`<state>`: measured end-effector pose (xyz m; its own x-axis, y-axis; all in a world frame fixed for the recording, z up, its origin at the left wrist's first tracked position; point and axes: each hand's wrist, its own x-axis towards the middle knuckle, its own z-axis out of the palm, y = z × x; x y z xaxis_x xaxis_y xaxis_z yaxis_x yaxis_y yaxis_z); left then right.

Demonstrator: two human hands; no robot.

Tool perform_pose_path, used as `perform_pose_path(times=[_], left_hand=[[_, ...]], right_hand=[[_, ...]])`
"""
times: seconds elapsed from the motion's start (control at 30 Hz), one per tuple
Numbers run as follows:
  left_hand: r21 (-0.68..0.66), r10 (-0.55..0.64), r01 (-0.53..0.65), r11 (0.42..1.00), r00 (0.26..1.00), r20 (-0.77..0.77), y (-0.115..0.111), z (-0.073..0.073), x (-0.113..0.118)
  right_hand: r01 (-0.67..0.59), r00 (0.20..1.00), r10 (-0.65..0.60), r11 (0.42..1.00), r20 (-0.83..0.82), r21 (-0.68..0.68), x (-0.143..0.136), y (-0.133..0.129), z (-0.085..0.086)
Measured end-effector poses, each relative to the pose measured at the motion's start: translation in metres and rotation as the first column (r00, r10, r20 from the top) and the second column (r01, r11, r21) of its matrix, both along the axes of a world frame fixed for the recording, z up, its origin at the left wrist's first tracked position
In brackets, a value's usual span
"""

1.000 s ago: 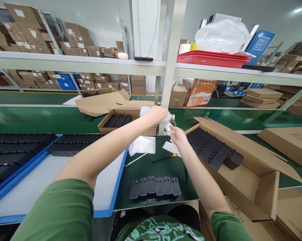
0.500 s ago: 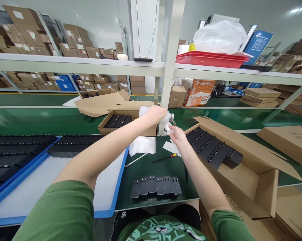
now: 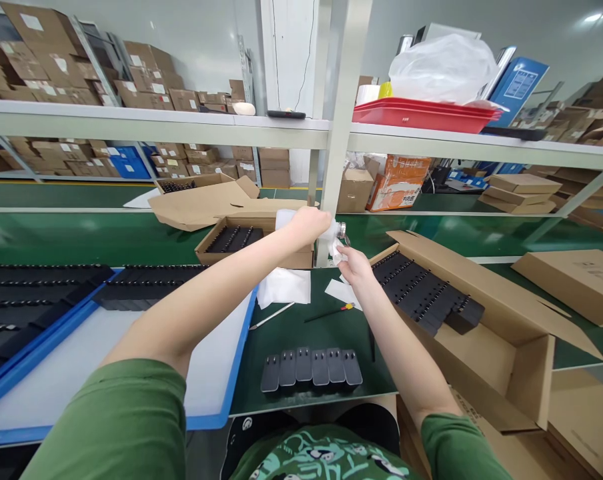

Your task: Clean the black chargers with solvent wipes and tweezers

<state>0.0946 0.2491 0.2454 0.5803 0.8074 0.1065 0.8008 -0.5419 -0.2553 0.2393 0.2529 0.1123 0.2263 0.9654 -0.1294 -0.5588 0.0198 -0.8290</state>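
Observation:
My left hand (image 3: 312,224) is wrapped round a white plastic bottle (image 3: 285,218), tipped on its side with the metallic neck pointing right. My right hand (image 3: 354,264) pinches a crumpled white wipe (image 3: 336,251) just below that neck. Whether the wipe touches the neck I cannot tell. Below my hands, a folded white cloth (image 3: 284,287) lies on the green bench, with a white paper slip (image 3: 340,292) to its right. A thin white stick (image 3: 272,317) and a black tool with a red-yellow end (image 3: 330,313) lie nearer me. Several black plug housings with pins (image 3: 311,369) stand in a row at the bench's front.
A blue-rimmed tray (image 3: 234,373) with black pieces is at left. An open cardboard box (image 3: 524,360) with rows of black pieces is at right. Behind my hands are a smaller box (image 3: 297,259) and a white shelf post (image 3: 340,120).
Both hands stay almost in place, the bottle still tipped and the wipe still by its neck. The view has shifted very slightly.

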Motion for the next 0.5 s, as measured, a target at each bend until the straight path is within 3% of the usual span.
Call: perform_pose_path(times=[0.27, 0.5], left_hand=[[-0.009, -0.009, 0.009, 1.000, 0.998, 0.057, 0.0051, -0.0057, -0.0035], [0.008, -0.006, 0.005, 1.000, 0.999, 0.050, 0.0017, -0.0004, -0.0039]], right_hand=[[0.003, 1.000, -0.003, 1.000, 0.001, 0.007, -0.0010, 0.0013, 0.0011], [-0.002, 1.000, 0.002, 1.000, 0.022, -0.001, -0.0018, -0.0003, 0.0018]])
